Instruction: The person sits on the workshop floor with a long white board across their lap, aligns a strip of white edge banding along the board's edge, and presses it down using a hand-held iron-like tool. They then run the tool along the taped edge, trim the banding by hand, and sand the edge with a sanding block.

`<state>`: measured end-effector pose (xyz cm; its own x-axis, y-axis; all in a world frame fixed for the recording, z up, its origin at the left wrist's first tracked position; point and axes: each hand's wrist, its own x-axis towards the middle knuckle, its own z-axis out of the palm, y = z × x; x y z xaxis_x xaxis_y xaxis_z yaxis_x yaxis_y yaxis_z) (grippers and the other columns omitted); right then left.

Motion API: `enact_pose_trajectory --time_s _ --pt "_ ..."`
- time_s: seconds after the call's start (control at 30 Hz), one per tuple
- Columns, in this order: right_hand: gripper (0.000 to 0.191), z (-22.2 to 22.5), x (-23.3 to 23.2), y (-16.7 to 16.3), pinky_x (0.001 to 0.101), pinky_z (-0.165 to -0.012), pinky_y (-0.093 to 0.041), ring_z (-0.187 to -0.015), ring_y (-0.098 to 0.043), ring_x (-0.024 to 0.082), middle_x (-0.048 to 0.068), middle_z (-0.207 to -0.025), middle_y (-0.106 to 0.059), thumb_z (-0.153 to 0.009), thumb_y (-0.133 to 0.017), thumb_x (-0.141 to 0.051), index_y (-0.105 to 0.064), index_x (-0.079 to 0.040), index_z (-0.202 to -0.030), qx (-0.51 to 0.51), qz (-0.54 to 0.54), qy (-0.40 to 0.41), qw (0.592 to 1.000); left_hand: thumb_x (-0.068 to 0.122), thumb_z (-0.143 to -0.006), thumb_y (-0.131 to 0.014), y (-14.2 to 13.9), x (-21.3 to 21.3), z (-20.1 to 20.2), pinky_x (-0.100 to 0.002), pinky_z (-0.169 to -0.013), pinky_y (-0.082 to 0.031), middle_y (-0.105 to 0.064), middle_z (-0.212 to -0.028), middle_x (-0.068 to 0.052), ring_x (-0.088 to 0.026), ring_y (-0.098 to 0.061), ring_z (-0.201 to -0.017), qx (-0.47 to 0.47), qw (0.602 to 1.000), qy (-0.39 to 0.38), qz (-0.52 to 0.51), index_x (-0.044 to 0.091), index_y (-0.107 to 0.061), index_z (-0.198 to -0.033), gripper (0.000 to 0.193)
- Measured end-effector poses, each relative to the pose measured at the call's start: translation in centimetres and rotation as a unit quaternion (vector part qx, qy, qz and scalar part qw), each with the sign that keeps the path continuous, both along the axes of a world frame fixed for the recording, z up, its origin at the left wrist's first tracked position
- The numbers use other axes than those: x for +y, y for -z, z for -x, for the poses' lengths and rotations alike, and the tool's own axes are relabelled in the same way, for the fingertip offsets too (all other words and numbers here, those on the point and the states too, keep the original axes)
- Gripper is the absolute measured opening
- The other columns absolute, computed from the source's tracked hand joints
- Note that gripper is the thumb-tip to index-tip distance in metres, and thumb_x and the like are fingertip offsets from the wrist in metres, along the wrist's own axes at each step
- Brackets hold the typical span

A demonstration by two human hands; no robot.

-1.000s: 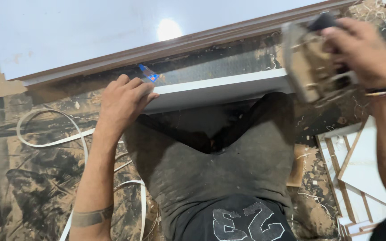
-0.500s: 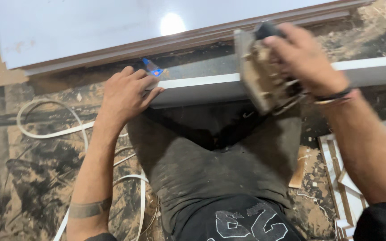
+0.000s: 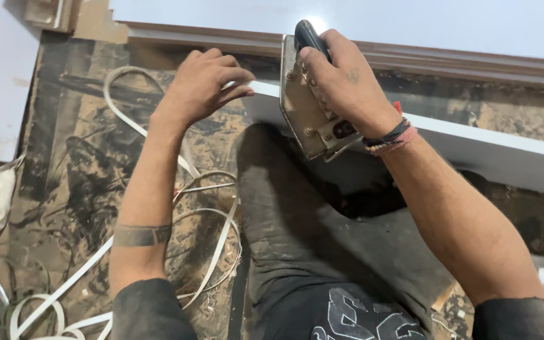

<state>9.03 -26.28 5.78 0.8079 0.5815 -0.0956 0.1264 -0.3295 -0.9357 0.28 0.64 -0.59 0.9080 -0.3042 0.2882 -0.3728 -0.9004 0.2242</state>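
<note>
On the top edge of the white board (image 3: 473, 148), the right hand (image 3: 347, 82) grips the black handle of an old iron (image 3: 310, 107), its metal plate pressed sideways against the board. Just left, the left hand's (image 3: 203, 85) fingertips pinch the board's end. White edging strip (image 3: 215, 245) lies coiled on the floor (image 3: 77, 170).

There is a single view, from the camera on my head, looking steeply down over my own forearms and lap. It sits close: my left hand (image 3: 206, 85) and right hand (image 3: 341, 82) fill the upper middle, my arms run out at the bottom edge. It faces forward across the white board (image 3: 492, 148) toward the far panel (image 3: 410, 25), with the littered floor (image 3: 70, 170) on my left.
</note>
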Motion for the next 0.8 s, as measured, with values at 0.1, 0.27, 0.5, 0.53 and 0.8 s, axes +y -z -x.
enact_pose_trajectory --time_s 0.1,0.27,0.5,0.53,0.8 --pt "0.032 0.0 2.0 0.7 0.0283 -0.062 -0.048 -0.072 -0.057 0.008 0.001 -0.081 -0.061 -0.106 -0.056 -0.031 -0.059 0.000 -0.113 -0.042 -0.006 -0.016 0.999 0.040 -0.099 -0.074 1.2 1.1 0.1 -0.040 -0.081 -0.048 -0.070 -0.095 -0.002 -0.026 -0.063 -0.097 0.018 0.996 -0.005 0.088 0.016 -0.080 -0.107 0.027" --pt "0.029 0.4 4.5 1.1 0.0280 -0.056 -0.046 -0.066 -0.055 0.008 0.001 -0.079 -0.058 -0.105 -0.056 -0.031 -0.055 -0.001 -0.106 -0.005 -0.021 -0.020 1.000 0.032 -0.099 -0.073 3.2 3.1 -0.4 -0.028 -0.074 -0.051 -0.070 -0.090 0.002 -0.008 -0.062 -0.085 0.215 0.886 -0.048 0.408 0.005 -0.074 -0.107 0.029" --pt "0.028 0.9 5.4 1.1 0.0264 -0.054 -0.045 -0.065 -0.053 0.007 -0.001 -0.081 -0.056 -0.107 -0.058 -0.030 -0.054 -0.003 -0.104 0.003 -0.025 -0.021 0.999 0.029 -0.099 -0.074 6.5 4.1 -1.2 -0.025 -0.069 -0.048 -0.066 -0.082 0.004 -0.004 -0.057 -0.078 0.205 0.883 -0.048 0.420 0.002 -0.071 -0.097 0.027" --pt "0.028 0.9 5.5 1.1 0.0259 -0.054 -0.045 -0.065 -0.053 0.006 -0.001 -0.081 -0.057 -0.107 -0.058 -0.030 -0.054 -0.002 -0.105 0.005 -0.024 -0.019 1.000 0.029 -0.099 -0.073 7.0 4.1 -1.3 -0.025 -0.069 -0.049 -0.066 -0.082 0.005 -0.004 -0.057 -0.079 0.202 0.883 -0.039 0.422 0.002 -0.070 -0.097 0.027" --pt "0.027 0.9 6.0 0.9 0.0230 -0.051 -0.042 -0.060 -0.050 0.004 -0.001 -0.081 -0.059 -0.107 -0.057 -0.029 -0.056 -0.003 -0.115 0.055 -0.036 -0.006 0.998 0.033 -0.103 -0.070 11.4 1.2 -0.9 -0.024 -0.065 -0.037 -0.052 -0.079 0.008 -0.004 -0.044 -0.075 0.138 0.821 -0.028 0.554 0.004 -0.067 -0.099 0.030"
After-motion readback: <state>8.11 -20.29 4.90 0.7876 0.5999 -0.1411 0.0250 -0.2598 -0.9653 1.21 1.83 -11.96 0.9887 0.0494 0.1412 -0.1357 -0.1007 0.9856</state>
